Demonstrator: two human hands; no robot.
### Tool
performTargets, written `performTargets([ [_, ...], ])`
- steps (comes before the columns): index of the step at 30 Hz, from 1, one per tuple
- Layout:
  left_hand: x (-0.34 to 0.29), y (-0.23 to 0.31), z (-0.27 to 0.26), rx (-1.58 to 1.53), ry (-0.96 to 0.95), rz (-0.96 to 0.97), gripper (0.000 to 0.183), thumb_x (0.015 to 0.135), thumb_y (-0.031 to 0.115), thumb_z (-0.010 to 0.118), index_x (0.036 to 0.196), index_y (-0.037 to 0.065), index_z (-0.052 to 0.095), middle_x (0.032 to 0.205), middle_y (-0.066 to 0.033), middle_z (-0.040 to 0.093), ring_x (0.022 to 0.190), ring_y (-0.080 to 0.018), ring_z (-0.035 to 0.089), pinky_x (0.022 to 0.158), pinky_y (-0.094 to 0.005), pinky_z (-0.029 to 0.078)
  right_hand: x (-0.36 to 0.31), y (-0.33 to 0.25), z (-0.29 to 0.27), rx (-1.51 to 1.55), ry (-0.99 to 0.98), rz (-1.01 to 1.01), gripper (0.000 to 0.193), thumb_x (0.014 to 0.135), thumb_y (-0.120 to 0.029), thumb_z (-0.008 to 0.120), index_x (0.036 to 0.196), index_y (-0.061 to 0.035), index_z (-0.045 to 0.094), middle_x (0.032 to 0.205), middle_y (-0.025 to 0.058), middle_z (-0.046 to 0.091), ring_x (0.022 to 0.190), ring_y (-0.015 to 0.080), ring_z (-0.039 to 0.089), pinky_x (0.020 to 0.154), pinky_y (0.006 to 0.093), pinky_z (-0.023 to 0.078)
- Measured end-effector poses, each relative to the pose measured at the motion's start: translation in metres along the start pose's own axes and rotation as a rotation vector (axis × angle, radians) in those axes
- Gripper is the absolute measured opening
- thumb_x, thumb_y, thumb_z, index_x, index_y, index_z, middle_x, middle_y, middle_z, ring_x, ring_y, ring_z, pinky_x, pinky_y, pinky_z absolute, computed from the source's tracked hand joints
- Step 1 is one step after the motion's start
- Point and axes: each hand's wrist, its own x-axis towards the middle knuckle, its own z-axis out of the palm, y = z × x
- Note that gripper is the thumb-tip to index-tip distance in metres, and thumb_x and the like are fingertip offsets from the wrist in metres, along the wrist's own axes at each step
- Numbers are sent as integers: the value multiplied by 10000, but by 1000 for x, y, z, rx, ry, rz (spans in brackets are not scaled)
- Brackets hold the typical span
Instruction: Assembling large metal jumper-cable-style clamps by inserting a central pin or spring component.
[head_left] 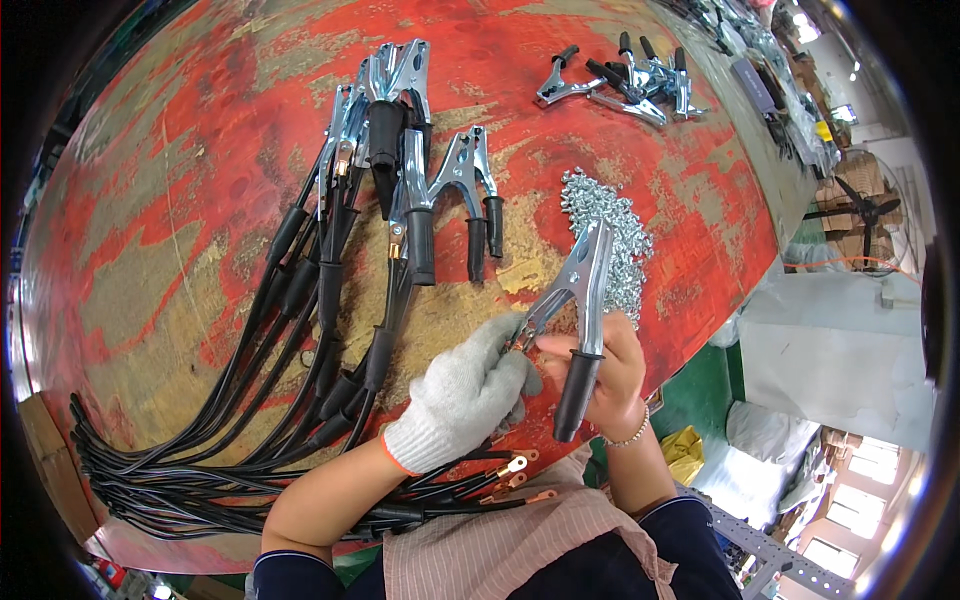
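Spring clamp [590, 300], tilted above the red table [250, 170], near loose screws [628, 265]: the gloved left hand [450, 395] pinches its lower arm; whether the right hand [620, 375], partly hidden by a handle, grips cannot be told. A slackened pinch could let it twist.

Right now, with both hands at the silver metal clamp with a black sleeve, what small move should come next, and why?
Probably, the bare right hand should press gently at the unsleeved arm of the clamp while the white-gloved left hand steadies it: both hands' fingertips come together near that arm's end, though what lies between them is mostly hidden.
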Motion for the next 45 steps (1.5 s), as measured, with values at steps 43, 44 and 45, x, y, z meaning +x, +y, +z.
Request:
performTargets([
  [43,13,2,-44,1655,726,592,574,748,136,671,1304,197,542,1192,-120,582,1101,-324,571,842,-430,495,186,222,25,-949,-434,-251,320,854,-112,528,1160,-153,607,1287,38,581,1293,235,462,1082,416,351],
  [44,21,0,-45,1696,741,632,518,773,127,639,1278,211,559,1168,-110,592,1086,-316,581,797,-412,502,183,251,17,-894,-110,-434,314,853,-124,568,1164,-147,606,1225,82,606,1188,279,538,1017,407,407],
  [45,24,-4,-51,1746,783,632,467,798,119,607,1251,226,577,1144,-100,603,1071,-308,591,752,-395,509,192,218,18,-672,-84,-258,320,864,-151,607,1183,-134,584,1135,130,619,1069,321,579,933,418,448],
])
